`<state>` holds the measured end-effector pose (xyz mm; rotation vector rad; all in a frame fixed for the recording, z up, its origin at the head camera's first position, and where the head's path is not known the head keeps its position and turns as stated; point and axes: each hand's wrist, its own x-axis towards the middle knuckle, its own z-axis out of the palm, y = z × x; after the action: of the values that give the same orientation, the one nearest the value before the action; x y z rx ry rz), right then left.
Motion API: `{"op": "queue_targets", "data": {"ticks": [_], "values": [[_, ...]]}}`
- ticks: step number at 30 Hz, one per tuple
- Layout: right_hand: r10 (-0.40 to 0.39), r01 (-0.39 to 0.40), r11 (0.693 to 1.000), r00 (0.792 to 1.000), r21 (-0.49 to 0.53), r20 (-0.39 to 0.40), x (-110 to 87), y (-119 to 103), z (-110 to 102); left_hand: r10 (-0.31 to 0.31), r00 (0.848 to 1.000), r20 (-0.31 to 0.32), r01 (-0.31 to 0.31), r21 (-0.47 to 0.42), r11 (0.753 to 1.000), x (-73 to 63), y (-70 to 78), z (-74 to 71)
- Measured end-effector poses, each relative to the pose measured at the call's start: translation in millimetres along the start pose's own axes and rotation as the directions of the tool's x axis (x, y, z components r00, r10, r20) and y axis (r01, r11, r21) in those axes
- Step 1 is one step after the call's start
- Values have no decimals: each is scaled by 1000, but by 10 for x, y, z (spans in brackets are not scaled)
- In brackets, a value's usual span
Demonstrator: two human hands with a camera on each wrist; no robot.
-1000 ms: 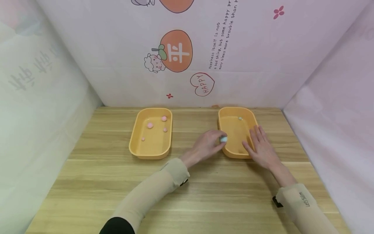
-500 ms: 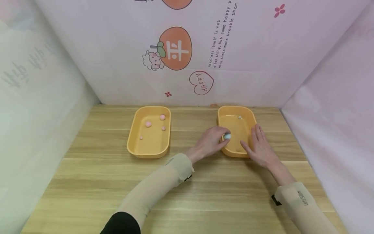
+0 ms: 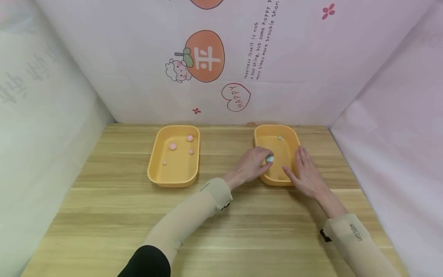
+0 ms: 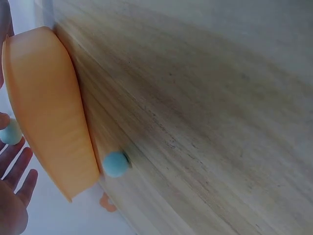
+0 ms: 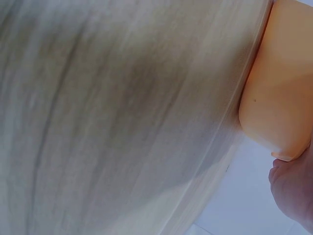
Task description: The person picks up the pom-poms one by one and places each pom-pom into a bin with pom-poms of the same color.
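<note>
My left hand (image 3: 252,163) pinches a pale blue ball (image 3: 269,158) between thumb and fingers, just inside the left rim of the right-hand yellow tray (image 3: 277,181). That ball also shows in the left wrist view, where another blue ball (image 4: 116,164) sits on the table beside the tray; the head view does not show this one. At the tray's right side rests my right hand (image 3: 310,181), fingers straight along the rim and thumb over the inside. A small grey-green ball (image 3: 280,138) lies near the tray's far end.
On the left stands a second yellow tray (image 3: 173,184) holding several pink balls (image 3: 173,146) of differing size. Both trays are on a wooden table (image 3: 249,238). A printed cloth wall (image 3: 294,65) closes off the back, and pale cloth hangs at both sides.
My left hand has carried the blue ball slightly rightward, from the tray's left rim to just inside it. The right hand stays at the rim. The head view has shifted slightly.
</note>
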<state>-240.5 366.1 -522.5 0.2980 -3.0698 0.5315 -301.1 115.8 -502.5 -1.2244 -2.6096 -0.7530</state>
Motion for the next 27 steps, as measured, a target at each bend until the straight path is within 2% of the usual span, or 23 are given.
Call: {"op": "queue_targets", "data": {"ticks": [9,17,22,27], "values": [[-5,5,1000,1000,8,13,18,-19,41,-25,999,48,22,55,998,32,-1,55],[-16,16,1000,1000,3,-6,22,-20,39,-30,999,41,27,71,997,13,24,71],[-17,17,1000,1000,4,-13,18,-13,36,-19,999,32,16,69,997,-42,16,56],[-22,22,1000,999,10,-32,8,10,30,4,1000,1,-4,69,998,-151,-36,24]]}}
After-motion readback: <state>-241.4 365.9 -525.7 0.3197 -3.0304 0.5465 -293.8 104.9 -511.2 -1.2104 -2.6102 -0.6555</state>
